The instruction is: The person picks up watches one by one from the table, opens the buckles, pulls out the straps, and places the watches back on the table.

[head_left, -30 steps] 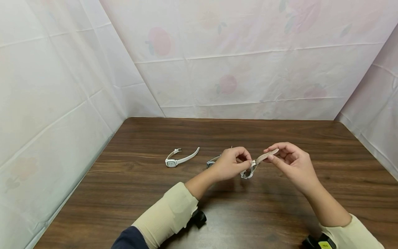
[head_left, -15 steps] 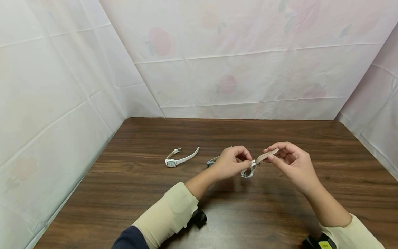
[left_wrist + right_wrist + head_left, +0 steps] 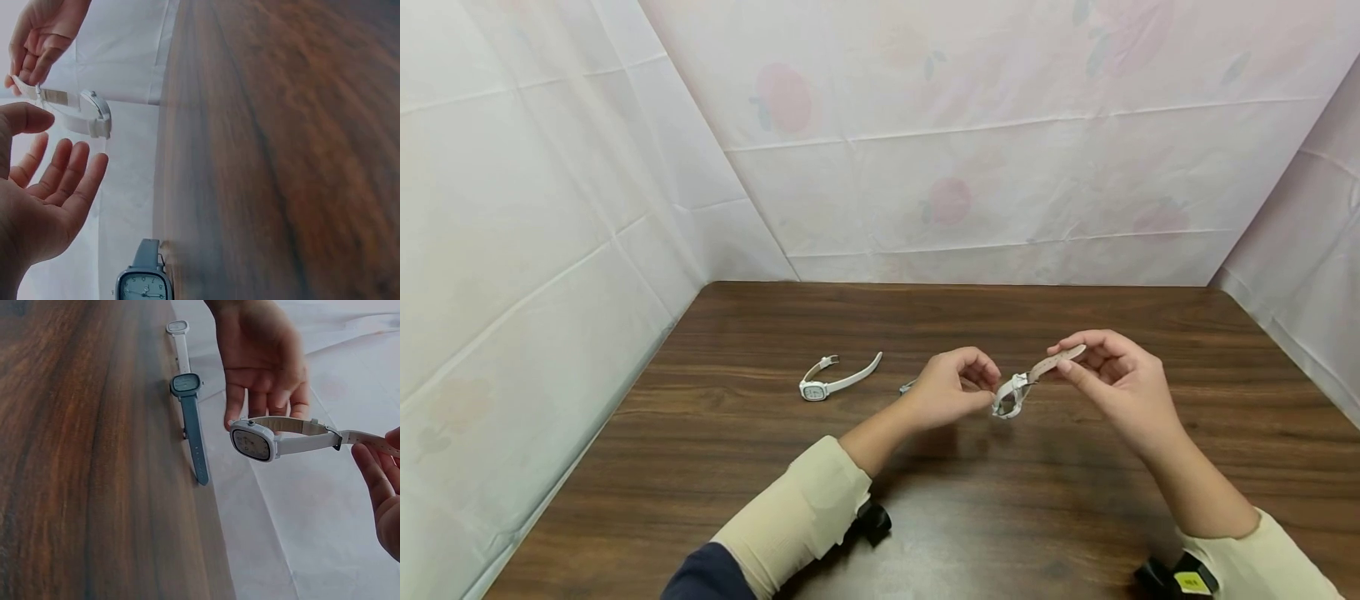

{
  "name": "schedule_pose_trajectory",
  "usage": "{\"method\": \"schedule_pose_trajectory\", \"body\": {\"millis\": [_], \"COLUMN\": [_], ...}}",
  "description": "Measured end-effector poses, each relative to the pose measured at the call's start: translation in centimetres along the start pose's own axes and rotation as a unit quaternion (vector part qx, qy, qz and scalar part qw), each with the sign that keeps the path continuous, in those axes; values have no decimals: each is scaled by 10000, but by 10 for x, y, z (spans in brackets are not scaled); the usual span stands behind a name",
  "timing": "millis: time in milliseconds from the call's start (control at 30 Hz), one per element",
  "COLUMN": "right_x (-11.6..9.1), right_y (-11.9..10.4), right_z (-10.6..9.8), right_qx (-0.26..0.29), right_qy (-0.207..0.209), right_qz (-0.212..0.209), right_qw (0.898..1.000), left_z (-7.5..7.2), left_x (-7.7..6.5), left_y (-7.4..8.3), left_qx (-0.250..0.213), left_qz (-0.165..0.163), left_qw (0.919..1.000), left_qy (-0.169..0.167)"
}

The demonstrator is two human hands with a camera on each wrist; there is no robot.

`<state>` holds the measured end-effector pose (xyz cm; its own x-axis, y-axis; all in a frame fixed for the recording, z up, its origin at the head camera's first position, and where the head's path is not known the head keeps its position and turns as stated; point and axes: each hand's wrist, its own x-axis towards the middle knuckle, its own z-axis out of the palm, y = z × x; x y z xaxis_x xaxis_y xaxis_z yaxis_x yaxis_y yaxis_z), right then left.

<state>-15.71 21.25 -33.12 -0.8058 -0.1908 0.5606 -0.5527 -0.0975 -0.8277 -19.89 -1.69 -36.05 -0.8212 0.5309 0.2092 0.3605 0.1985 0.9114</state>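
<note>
A white wristwatch (image 3: 1019, 385) hangs in the air above the table, its strap threaded through the buckle into a loop. My right hand (image 3: 1123, 387) pinches the free strap end between thumb and fingers. Just left of the watch is my left hand (image 3: 951, 387). In the left wrist view, the fingers of that left hand (image 3: 53, 212) are spread and relaxed, with a gap to the watch. The right wrist view shows the square dial of the wristwatch (image 3: 253, 444), with the left hand (image 3: 265, 369) behind it.
A second white wristwatch (image 3: 814, 392) lies unfastened on the wooden table (image 3: 737, 483). Near it lies a blue-grey wristwatch (image 3: 195, 431), mostly hidden behind my left hand in the head view. Patterned white cloth (image 3: 865, 167) encloses the table's back and sides.
My left hand has let go of the watch's buckle end and drawn slightly left. The right hand has moved a little right and up, carrying the white wristwatch along.
</note>
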Motion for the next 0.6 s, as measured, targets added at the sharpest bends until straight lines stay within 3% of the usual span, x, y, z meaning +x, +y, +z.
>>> {"method": "schedule_pose_trajectory", "body": {"millis": [300,600], "right_x": [3,3], "right_y": [-5,-4], "right_z": [0,-1], "right_qx": [-24,155], "right_qy": [332,468], "right_qz": [72,-106], "right_qw": [9994,9987], "left_z": [2,5], "left_x": [-1,0], "left_y": [-4,-4], "left_qx": [-216,-73], "left_qz": [-125,122], "left_qw": [9990,9993], "left_qy": [-380,-338]}}
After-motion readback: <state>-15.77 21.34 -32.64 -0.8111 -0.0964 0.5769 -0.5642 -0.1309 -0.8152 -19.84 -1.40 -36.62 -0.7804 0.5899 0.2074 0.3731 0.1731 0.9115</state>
